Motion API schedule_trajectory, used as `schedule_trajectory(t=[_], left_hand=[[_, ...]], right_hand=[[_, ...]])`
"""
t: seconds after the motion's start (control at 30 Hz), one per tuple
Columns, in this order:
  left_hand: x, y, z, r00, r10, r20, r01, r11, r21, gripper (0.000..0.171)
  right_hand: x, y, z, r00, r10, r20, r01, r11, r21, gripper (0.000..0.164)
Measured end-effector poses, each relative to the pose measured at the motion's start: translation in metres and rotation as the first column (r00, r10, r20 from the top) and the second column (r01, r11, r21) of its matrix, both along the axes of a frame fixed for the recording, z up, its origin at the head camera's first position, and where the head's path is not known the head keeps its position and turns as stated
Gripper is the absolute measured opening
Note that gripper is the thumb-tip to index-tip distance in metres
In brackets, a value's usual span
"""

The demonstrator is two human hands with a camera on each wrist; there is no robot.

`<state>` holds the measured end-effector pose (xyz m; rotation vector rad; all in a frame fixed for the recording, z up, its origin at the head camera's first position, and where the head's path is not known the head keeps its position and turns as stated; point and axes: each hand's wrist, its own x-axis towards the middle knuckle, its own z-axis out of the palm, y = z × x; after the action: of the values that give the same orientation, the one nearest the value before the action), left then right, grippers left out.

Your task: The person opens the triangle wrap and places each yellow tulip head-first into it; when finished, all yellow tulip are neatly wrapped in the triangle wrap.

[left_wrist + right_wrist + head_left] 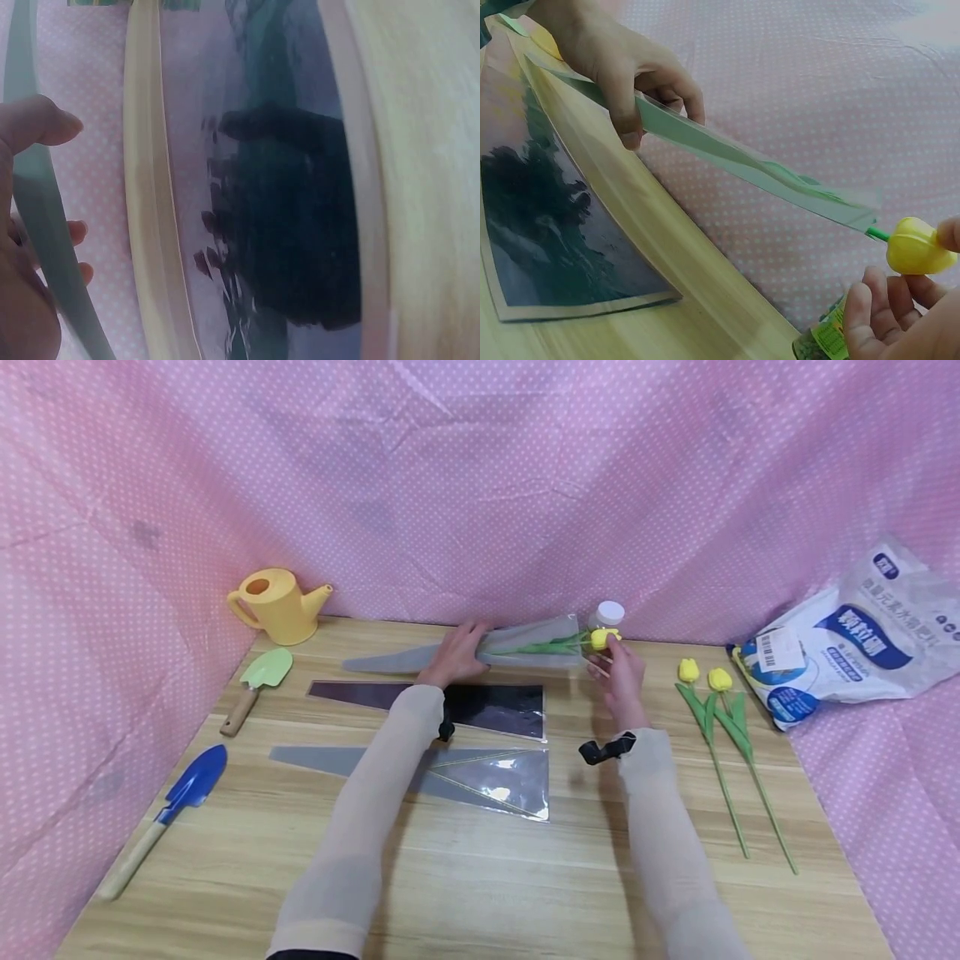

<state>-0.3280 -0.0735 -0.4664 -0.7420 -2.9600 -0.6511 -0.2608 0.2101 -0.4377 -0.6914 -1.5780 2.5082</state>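
Note:
At the back of the table my left hand (456,653) grips a grey, clear-fronted flower sleeve (517,639) across its middle, thumb on one side and fingers on the other. Inside the sleeve lies the green stem and leaves of an artificial yellow tulip (604,638). Its bloom sticks out of the sleeve's wide right end. My right hand (624,680) pinches that bloom between thumb and fingers. In the right wrist view the sleeve is held up off the table, edge-on, with the tulip's bloom (919,246) just past its mouth.
A dark sleeve (487,706) and a grey sleeve (480,777) lie in front. Two yellow tulips (708,727) and a white-blue bag (855,635) are at right. A white-lidded jar (610,612) stands behind. At left are a watering can (281,606), green trowel (262,677) and blue trowel (191,781).

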Motion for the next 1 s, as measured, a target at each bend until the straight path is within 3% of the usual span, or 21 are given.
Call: schedule_trajectory(t=[0.3, 0.47, 0.67, 0.8, 1.0], left_hand=[[0.0013, 0.0034, 0.0012, 1.0, -0.008, 0.016, 0.008, 1.0, -0.008, 0.067], [0.0016, 0.0044, 0.0015, 1.0, -0.008, 0.016, 0.008, 1.0, -0.014, 0.067], [0.0026, 0.0045, 0.0027, 1.0, -0.004, 0.01, 0.004, 1.0, -0.031, 0.068], [0.0032, 0.0046, 0.0032, 1.0, -0.006, 0.013, 0.007, 1.0, -0.029, 0.068], [0.0041, 0.0056, 0.0037, 1.0, -0.007, 0.012, 0.008, 1.0, -0.03, 0.067]], right_hand=[[0.0008, 0.0006, -0.0018, 0.997, 0.063, -0.04, -0.059, 0.993, 0.099, 0.003], [0.0018, -0.0017, -0.0033, 0.992, 0.098, -0.075, -0.085, 0.983, 0.16, 0.005], [0.0035, -0.0028, -0.0012, 0.99, 0.127, -0.052, -0.11, 0.959, 0.261, 0.013], [0.0055, -0.0008, 0.0007, 0.985, 0.16, -0.065, -0.137, 0.952, 0.275, 0.006], [0.007, 0.0029, 0.0017, 0.98, 0.188, -0.059, -0.16, 0.935, 0.316, 0.008]])
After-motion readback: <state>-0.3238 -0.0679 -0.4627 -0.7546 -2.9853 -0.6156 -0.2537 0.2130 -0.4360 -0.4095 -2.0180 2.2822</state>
